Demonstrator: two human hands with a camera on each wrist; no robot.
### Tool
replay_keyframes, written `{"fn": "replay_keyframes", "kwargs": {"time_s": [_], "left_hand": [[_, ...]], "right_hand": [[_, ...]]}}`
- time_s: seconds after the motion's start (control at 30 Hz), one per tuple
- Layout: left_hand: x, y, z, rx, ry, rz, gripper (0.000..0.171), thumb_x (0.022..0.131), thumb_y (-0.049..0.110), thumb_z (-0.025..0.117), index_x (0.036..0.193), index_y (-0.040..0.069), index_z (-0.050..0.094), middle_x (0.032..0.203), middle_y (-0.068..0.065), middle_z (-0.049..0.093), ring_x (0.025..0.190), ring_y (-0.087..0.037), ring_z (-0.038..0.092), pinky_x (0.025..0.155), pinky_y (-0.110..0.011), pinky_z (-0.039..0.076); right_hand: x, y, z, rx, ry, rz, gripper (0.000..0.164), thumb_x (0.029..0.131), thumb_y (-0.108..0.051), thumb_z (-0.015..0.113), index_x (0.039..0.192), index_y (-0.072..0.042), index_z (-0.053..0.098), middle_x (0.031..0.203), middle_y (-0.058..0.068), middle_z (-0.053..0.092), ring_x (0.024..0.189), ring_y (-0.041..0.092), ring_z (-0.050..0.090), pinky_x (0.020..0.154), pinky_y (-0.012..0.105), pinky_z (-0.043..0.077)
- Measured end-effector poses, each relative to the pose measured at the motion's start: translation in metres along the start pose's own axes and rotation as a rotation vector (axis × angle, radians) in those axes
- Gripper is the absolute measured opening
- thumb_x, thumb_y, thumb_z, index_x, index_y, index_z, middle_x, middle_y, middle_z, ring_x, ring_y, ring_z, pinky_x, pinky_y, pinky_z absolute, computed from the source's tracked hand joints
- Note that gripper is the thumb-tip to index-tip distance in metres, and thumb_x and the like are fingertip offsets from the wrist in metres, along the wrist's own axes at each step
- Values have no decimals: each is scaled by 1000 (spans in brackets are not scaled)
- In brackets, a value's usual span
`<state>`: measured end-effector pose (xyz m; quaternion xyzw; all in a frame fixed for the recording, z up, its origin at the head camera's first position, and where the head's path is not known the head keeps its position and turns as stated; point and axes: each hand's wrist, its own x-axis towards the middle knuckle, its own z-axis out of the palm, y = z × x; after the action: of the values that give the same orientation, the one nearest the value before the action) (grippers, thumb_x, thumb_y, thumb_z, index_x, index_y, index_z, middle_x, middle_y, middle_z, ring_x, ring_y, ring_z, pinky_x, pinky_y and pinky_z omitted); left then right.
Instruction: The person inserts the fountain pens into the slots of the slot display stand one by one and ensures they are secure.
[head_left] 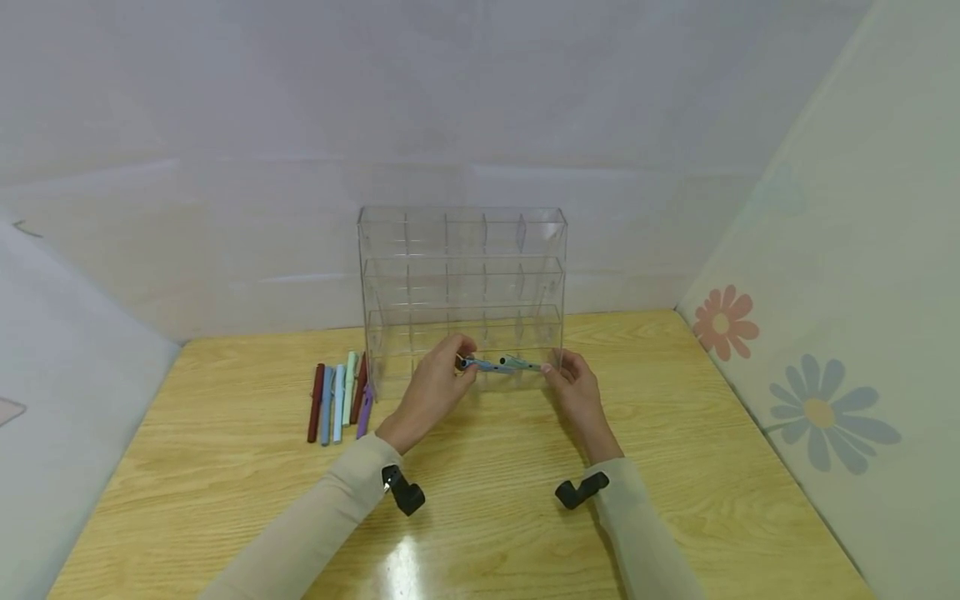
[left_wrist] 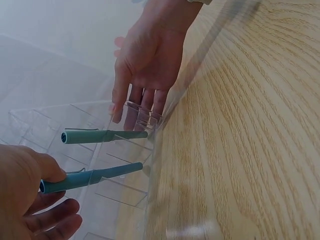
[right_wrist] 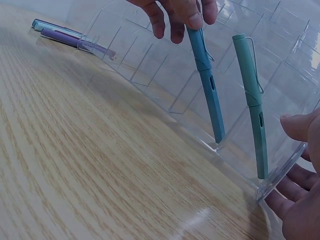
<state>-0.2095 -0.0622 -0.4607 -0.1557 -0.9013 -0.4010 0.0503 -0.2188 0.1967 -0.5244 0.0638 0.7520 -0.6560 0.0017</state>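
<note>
A clear, multi-tiered pen holder point(head_left: 463, 267) stands at the back of the table. My left hand point(head_left: 438, 383) pinches the capped upper end of a blue pen point(right_wrist: 212, 105) between thumb and fingers. Its lower end is inside a front-row compartment, near the bottom. To the right of it, a green pen point(right_wrist: 252, 80) leans in another front compartment, with no hand on it. My right hand point(head_left: 579, 392) holds the holder's right front corner, thumb at the front and fingers along the outer side wall. Part of those fingers shows through the clear plastic in the left wrist view.
Left of the holder, several pens lie side by side on the wooden table point(head_left: 480, 500): dark red point(head_left: 316, 404), blue point(head_left: 326, 408), light blue point(head_left: 338, 406), pale green point(head_left: 349, 392) and purple point(head_left: 365, 410) among them. White sheeting point(head_left: 262, 250) stands behind the holder.
</note>
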Motion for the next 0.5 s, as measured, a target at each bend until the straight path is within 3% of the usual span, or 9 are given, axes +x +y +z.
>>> {"fn": "replay_keyframes", "kwargs": {"time_s": [0.1, 0.33, 0.5], "left_hand": [[-1, -1, 0, -9, 5, -3, 26, 104, 14, 70, 129, 13, 62, 124, -8, 70, 103, -21, 72, 80, -36, 62], [-8, -2, -3, 11, 31, -14, 42, 101, 19, 75, 139, 10, 59, 134, -14, 63, 103, -23, 68, 66, -30, 54], [-14, -1, -14, 5, 62, -32, 45, 104, 31, 71, 144, 16, 56, 139, -8, 59, 109, -25, 69, 61, -29, 51]], "right_hand": [[0, 1, 1, -7, -3, -6, 55, 108, -20, 65, 155, -1, 46, 161, 21, 48, 153, 40, 45, 125, 54, 41], [-2, 0, 1, -11, -1, -7, 56, 107, -23, 66, 155, -2, 46, 162, 22, 48, 154, 40, 44, 126, 54, 39], [-2, 0, 0, 0, -1, -5, 56, 108, -23, 65, 156, -2, 46, 163, 22, 46, 155, 40, 42, 127, 54, 38]]}}
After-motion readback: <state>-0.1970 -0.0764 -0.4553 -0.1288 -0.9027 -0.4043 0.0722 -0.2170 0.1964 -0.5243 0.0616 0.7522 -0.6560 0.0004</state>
